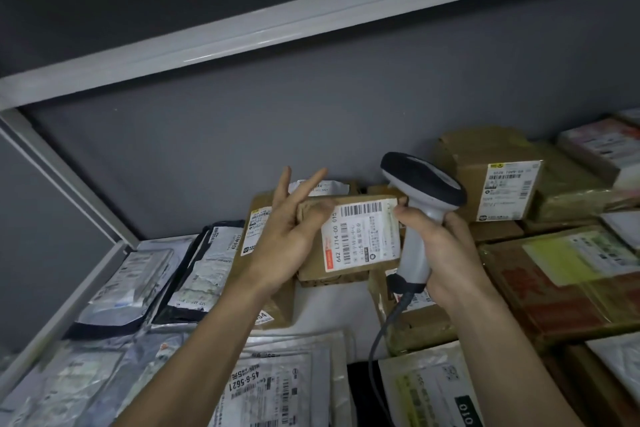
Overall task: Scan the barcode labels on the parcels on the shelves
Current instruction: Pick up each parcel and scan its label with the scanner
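Head view, and here's the left hand [291, 236] up against the left end of a small cardboard parcel [349, 243]: thumb laid across the parcel's front, two fingers sticking straight up behind it, so it looks more like a steadying press than a full wrap, though the palm side is hidden. The parcel is held upright above the shelf [69, 305], towards the back wall, its white barcode label [362, 236] facing the camera.

Over to the right hand [446, 253]: fingers curled firmly round the grey handle of a barcode scanner [420, 211], thumb tip touching the label's right edge. The scanner's dark head sits just above the parcel's right upper corner, and its cable [381, 336] drops away towards the front edge of the shelf.

Down on the shelf, grey plastic mailer bags [131, 284] crowd the left side into the back-left corner. A bagged parcel reading 45-6-5621 [273, 388] lies at the front edge. Brown cartons [498, 184] stack along the right, one with a white label at the back wall.
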